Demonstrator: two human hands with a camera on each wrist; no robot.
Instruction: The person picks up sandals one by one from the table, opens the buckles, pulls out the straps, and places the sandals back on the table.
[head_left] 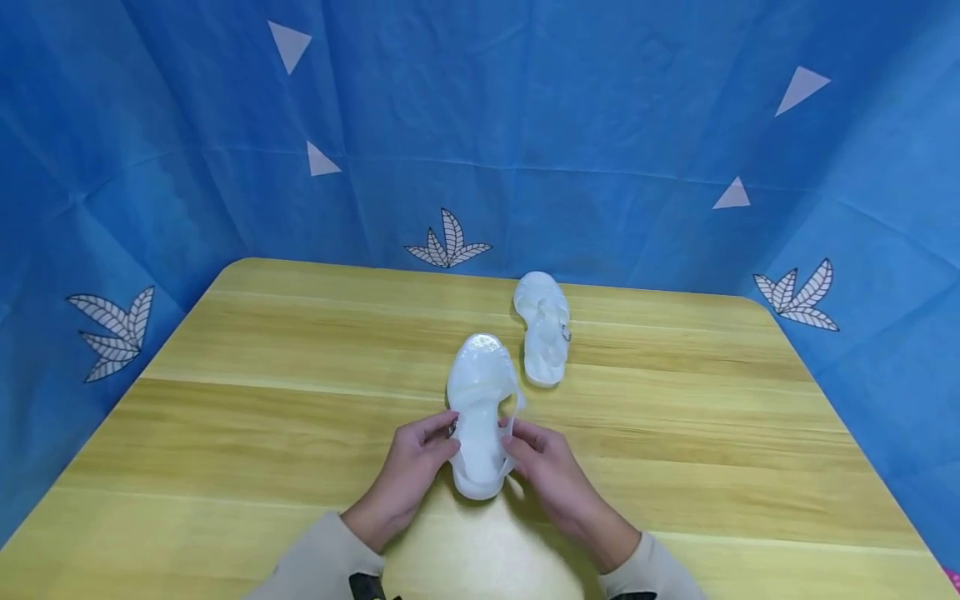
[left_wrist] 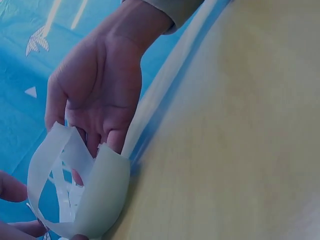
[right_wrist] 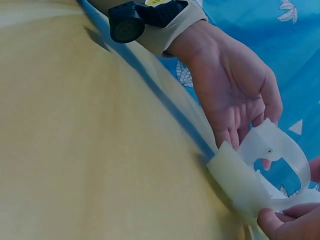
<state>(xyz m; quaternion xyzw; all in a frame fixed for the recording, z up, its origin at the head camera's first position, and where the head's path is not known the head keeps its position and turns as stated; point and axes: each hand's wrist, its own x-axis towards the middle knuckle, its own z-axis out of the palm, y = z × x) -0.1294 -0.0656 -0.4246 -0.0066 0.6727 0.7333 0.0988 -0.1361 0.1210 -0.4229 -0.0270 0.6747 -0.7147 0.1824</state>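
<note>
A translucent white sandal [head_left: 482, 408] points away from me at the near middle of the wooden table, its sole facing down. My left hand [head_left: 415, 463] grips its left side, thumb and fingers around the edge by a small metal buckle [head_left: 452, 427]. Opposite it, my right hand [head_left: 553, 477] pinches the strap at the right side between thumb and fingers. In both wrist views the sandal's rounded heel [left_wrist: 107, 192] shows close over the tabletop, with a strap [right_wrist: 282, 145] arching above it. The fingertips beneath the sandal are partly hidden.
A second white sandal [head_left: 543, 333] with a buckle lies farther back, slightly right, near the table's far edge. Blue cloth [head_left: 600, 150] with white triangles and leaf prints hangs around the back and sides of the wooden table [head_left: 300, 350].
</note>
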